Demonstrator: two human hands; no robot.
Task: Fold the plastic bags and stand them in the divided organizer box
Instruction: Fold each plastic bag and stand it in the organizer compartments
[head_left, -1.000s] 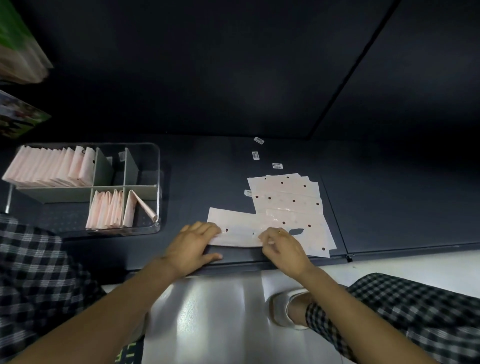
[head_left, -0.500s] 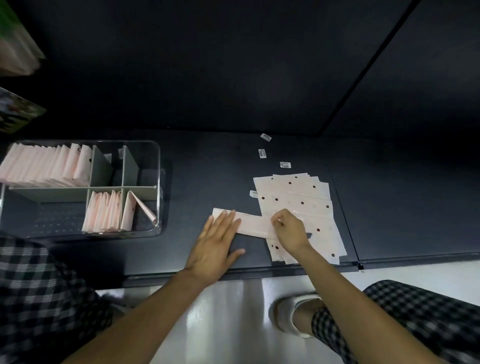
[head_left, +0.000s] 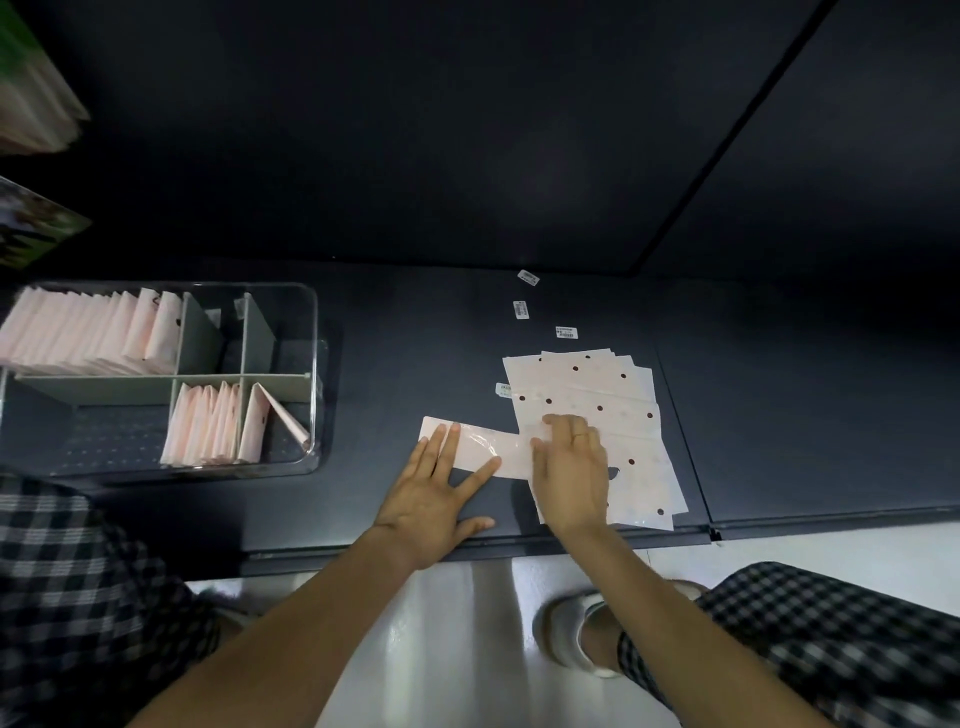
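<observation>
On the dark surface (head_left: 415, 338), a bag folded into a narrow strip (head_left: 483, 449) lay beside the stack of flat dotted bags (head_left: 613, 395). The left hand (head_left: 434, 499) pressed its left end, fingers straight and spread. The right hand (head_left: 571, 467) pressed its other end, fingers extended. The clear divided organizer box (head_left: 311, 374), holding upright folded bags (head_left: 202, 431), stood well to the left.

Two hands: left hand (head_left: 434, 499), right hand (head_left: 571, 467). One organizer box (head_left: 311, 332). Four small labels (head_left: 566, 332). One folded strip (head_left: 483, 447). Flat bags (head_left: 613, 395): number unclear.
</observation>
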